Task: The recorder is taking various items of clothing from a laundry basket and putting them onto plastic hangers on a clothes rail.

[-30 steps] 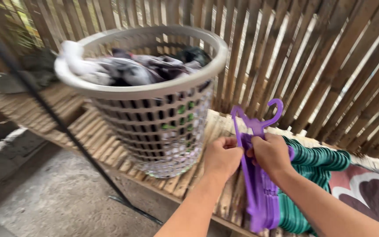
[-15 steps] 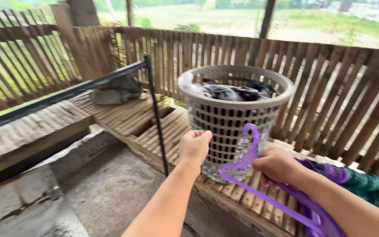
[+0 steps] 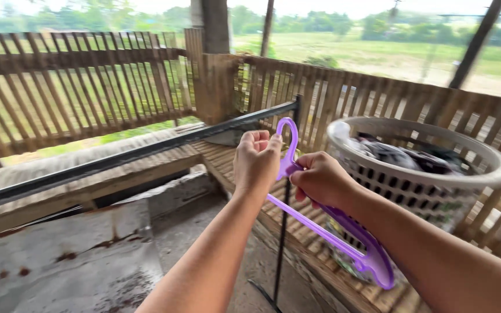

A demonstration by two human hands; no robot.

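My right-hand fingers [image 3: 314, 174] clamp the purple hanger [image 3: 320, 223] at its neck, hook up beside my curled, empty left hand [image 3: 256, 159]; best to steady it squarely over the black rail [image 3: 146, 153].

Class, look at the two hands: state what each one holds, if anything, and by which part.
The right hand grips the purple hanger just below its hook. The left hand is closed beside the hook; whether it grips it cannot be told.

A slatted wooden bench [image 3: 302, 232] along the fence carries 1 white laundry basket [image 3: 430, 174] of clothes
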